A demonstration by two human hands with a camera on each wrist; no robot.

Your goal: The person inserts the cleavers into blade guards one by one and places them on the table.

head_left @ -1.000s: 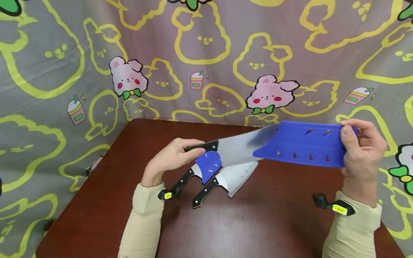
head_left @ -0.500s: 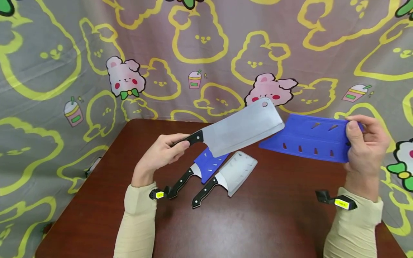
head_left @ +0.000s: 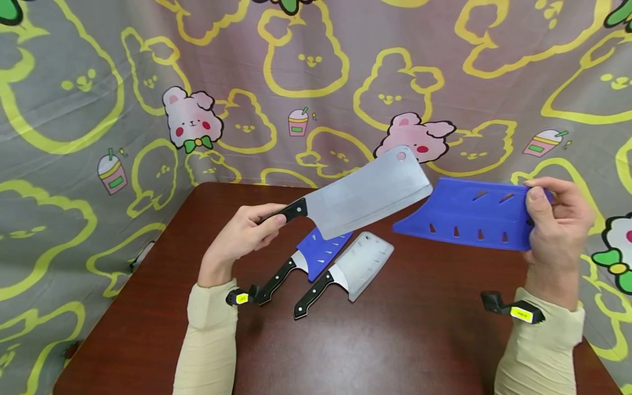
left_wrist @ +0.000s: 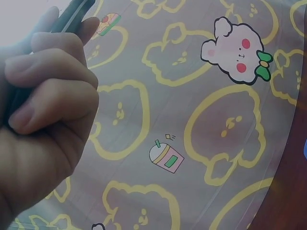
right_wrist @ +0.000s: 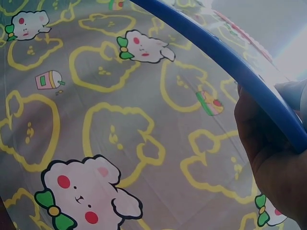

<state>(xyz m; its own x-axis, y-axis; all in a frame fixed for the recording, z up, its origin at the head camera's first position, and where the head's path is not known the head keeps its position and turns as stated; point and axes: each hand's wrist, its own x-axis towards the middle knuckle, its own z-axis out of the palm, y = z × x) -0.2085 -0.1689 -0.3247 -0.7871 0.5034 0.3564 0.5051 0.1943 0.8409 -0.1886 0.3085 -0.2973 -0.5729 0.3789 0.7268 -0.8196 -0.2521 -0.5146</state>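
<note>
My left hand (head_left: 244,233) grips the black handle of a cleaver (head_left: 367,192), its bare steel blade raised above the table and tilted up to the right. In the left wrist view the fingers (left_wrist: 62,100) curl round that dark handle. On the right, my right hand (head_left: 560,227) pinches the end of a blue blade cover (head_left: 469,214) between thumb and fingers. The cover's edge (right_wrist: 230,67) runs across the right wrist view. In the head view the blade's tip lies close to the cover's open end; whether they touch I cannot tell.
Beneath the raised cleaver, a knife in a blue cover (head_left: 321,255) lies on the dark red-brown table (head_left: 345,351). Beside it lies a cleaver in a whitish translucent cover (head_left: 367,263). A patterned curtain (head_left: 316,99) hangs behind the table and on its left.
The cleaver has come out of the blue cover, my left hand drawing it left. The cover shifted slightly right, then a little back. Over the last half second the hands barely moved.
</note>
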